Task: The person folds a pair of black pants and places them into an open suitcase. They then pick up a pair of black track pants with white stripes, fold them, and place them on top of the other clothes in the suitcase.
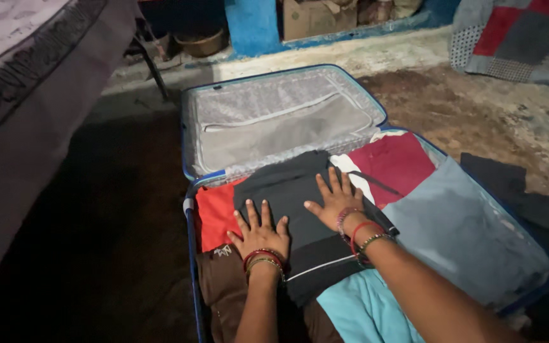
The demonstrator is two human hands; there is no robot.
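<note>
We see soft matt black folded cloth [293, 190] under both palms, with red cloth [214, 213] and turquoise cloth [357, 311] beside it. The open blue suitcase's lid lining [274, 121] looks like thin, slightly shiny grey fabric. The bare earthen floor [478, 108] looks rough and dusty.

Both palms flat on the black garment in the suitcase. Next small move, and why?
Probably smooth outward: left hand and right hand lie flat, fingers spread, on the black garment, which sits atop the red clothes in the open suitcase.
</note>
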